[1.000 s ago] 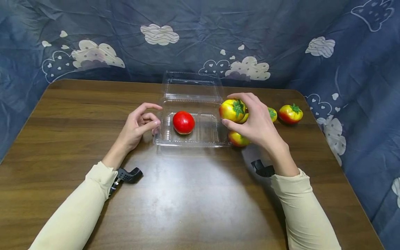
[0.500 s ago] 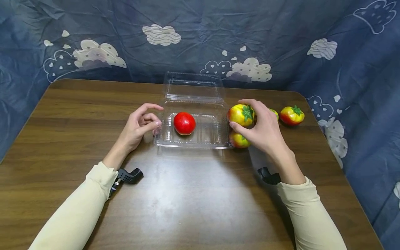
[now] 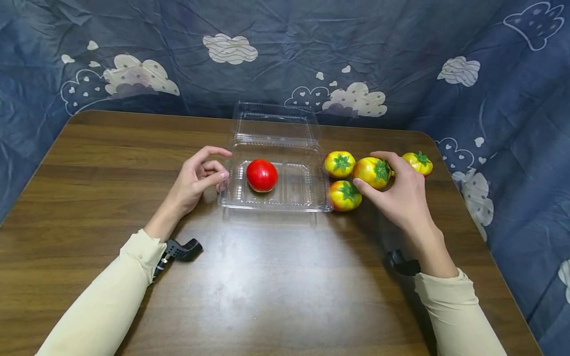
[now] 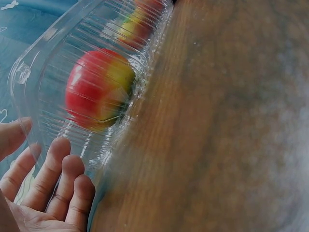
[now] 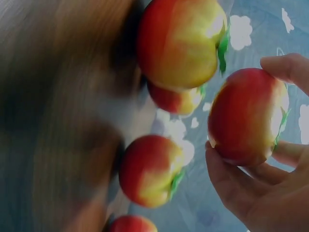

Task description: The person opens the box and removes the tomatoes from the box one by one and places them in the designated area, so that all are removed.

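Note:
My right hand [image 3: 407, 193] holds a yellow-and-red toy tomato [image 3: 371, 173] with a green leafy top between thumb and fingers. In the right wrist view this tomato [image 5: 246, 116] sits apart from the others. My left hand [image 3: 191, 180] is at the left side of a clear plastic container [image 3: 276, 208], its fingertips touching the wall with fingers loosely bent. Inside, towards the left, lies one tomato [image 3: 261, 175] with its red side up. Two more tomatoes, a rear one [image 3: 339, 164] and a front one [image 3: 345, 196], stand just right of the container.
Another tomato [image 3: 418, 163] lies beyond my right hand, near the table's right edge. The container's hinged lid [image 3: 276, 118] stands raised at the back. A blue curtain [image 3: 267, 74] hangs behind the brown wooden table [image 3: 267, 287].
My right hand has moved right with the tomato, away from the container, uncovering the two tomatoes beside it. My left hand has stayed at the container's left side.

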`<state>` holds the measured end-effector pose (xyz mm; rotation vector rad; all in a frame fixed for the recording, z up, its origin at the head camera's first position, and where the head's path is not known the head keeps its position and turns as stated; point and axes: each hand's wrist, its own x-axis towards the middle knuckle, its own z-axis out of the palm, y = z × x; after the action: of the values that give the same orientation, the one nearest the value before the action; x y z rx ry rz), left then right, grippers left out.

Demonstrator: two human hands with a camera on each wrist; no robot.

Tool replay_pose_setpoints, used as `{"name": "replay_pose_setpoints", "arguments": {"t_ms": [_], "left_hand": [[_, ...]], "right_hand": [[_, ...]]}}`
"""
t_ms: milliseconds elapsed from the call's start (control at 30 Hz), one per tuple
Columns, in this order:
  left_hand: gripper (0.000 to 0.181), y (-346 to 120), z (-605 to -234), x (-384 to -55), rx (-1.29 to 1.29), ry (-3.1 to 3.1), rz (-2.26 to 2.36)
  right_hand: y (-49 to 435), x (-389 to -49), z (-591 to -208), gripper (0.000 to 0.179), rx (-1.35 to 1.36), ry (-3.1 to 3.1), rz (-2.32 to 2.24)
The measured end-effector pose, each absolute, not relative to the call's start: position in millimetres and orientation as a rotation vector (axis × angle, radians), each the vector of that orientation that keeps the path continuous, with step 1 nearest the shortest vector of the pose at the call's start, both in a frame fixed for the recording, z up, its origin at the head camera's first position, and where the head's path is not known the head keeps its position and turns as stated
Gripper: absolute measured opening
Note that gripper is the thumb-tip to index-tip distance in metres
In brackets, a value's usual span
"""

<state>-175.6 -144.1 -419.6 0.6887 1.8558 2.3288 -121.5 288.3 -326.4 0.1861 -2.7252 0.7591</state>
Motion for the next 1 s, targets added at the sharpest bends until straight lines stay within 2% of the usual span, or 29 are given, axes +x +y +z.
{"name": "replay_pose_setpoints", "arguments": {"t_ms": [400, 1000], "left_hand": [[0.041, -142.9, -421.7, -175.9, 0.687, 1.854, 2.332], [0.041, -143.3, -419.8, -176.7, 0.697, 1.856, 2.335]], "right_hand": [[321.0, -117.2, -323.4, 0.061, 0.083, -2.886, 0.667], [329.1, -124.0, -336.6, 0.063, 0.194, -3.094, 0.601]]}}
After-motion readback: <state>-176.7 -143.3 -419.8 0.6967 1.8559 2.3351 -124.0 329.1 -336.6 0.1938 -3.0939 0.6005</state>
